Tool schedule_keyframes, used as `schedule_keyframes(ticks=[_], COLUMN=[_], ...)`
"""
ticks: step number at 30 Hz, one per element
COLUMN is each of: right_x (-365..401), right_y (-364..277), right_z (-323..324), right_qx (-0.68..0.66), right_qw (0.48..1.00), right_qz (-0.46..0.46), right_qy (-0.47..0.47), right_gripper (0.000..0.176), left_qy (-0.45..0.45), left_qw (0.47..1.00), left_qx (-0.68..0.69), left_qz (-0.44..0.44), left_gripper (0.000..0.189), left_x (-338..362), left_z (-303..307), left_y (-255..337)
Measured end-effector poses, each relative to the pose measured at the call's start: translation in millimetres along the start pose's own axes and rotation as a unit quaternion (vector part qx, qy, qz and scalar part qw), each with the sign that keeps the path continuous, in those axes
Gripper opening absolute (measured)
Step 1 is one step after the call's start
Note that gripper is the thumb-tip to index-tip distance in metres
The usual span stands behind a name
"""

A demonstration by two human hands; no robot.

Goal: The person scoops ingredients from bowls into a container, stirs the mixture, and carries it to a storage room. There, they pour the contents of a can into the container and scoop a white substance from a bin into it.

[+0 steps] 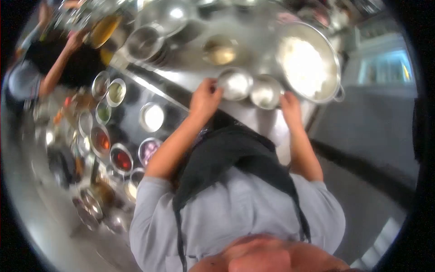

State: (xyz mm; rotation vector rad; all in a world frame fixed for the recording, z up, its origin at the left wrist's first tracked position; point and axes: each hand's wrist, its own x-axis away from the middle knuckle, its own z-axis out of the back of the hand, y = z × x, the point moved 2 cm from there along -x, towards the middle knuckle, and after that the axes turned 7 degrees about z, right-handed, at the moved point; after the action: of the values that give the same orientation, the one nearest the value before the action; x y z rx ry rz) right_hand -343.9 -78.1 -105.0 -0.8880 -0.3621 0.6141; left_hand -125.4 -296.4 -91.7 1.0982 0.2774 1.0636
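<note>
My left hand (207, 96) grips the rim of a small steel bowl (235, 84) that has something white in it. Against its right side sits a second steel bowl (265, 92), with white and some greenish content. My right hand (290, 105) has its fingers closed at that second bowl's right rim. Both bowls are over the steel counter's front edge area, side by side. To their right stands a large steel pot (334, 54) filled with something white. Behind the bowls a shallow dish (219, 51) holds a yellowish content. Blur hides finer details.
Left of me, several bowls hold ingredients: a white one (152, 117), a red one (121, 159) and chopped purple pieces (148, 152). Stacked steel pots (145, 44) stand farther back. A co-worker (59, 68) reaches toward a yellow-coloured pan (105, 31) at upper left.
</note>
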Motion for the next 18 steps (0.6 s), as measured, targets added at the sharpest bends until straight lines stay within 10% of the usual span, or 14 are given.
schedule_keyframes(ticks=[4, 12, 15, 18], right_x=[-5.2, 1.1, 12.1, 17.7], right_y=[14.8, -8.0, -79.9, -112.2], right_z=[-20.2, -19.7, -48.9, -70.1], right_qx=[-0.239, 0.016, 0.125, 0.08], right_qw=[0.967, 0.944, 0.878, 0.869], right_qz=[-0.087, -0.072, 0.16, 0.142], right_qy=[-0.007, -0.32, -0.433, -0.467], right_gripper=[0.031, 0.022, 0.025, 0.027], left_qy=[0.014, -0.036, 0.102, 0.287], left_qw=[0.991, 0.986, 0.991, 0.937], left_qx=[0.129, 0.157, -0.001, 0.018], left_qz=[-0.018, 0.035, 0.081, 0.197], left_gripper=[0.044, 0.037, 0.037, 0.053], left_x=[-6.9, 70.9, 98.3, 92.7], left_z=[-3.7, 42.1, 94.0, 139.7], left_y=[-37.6, -86.1, -99.5, -149.7])
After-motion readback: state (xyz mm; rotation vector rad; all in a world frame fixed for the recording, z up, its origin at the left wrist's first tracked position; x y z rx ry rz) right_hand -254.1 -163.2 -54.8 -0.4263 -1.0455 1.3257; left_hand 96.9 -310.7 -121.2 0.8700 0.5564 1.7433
